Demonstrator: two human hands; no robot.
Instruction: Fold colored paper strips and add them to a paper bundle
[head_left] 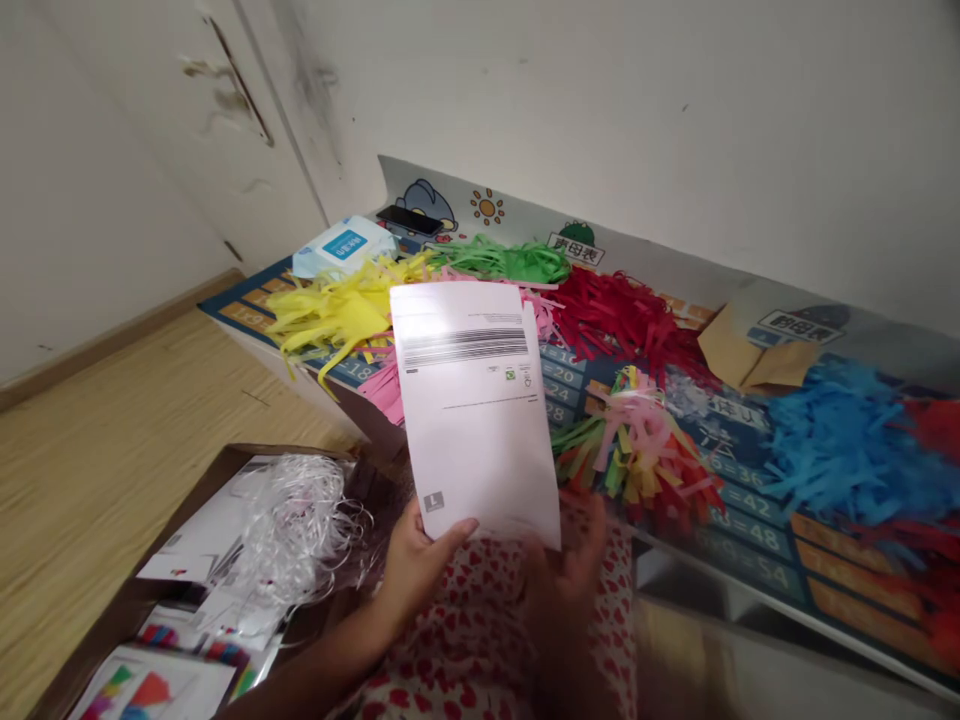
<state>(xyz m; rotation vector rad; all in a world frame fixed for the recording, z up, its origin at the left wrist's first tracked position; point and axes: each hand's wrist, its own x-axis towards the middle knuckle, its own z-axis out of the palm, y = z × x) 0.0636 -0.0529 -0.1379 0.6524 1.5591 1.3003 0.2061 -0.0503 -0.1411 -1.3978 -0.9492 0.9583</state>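
Observation:
My left hand (pixel 421 562) pinches the lower left corner of a stack of white printed sheets (pixel 480 440), thumb on the front. The sheets stand upright, showing a block of dark lines, small print and a grey square label. A second sheet's edge shows along the right side. By the lower right corner is my right hand (pixel 566 575), blurred by motion, with thumb and fingers apart; whether it touches the paper is unclear. Behind the sheets lie yellow paper tassels (pixel 349 310), and to the right a multicoloured tassel bunch (pixel 645 445).
On the table mat (pixel 750 540) are green tassels (pixel 517 260), red tassels (pixel 630 320), blue tassels (pixel 832 450), a brown paper piece (pixel 757 340), a wipes pack (pixel 345 245) and a phone (pixel 411 219). Lower left, a cardboard box (pixel 112 610) holds white ribbon (pixel 300 530) and printed packets.

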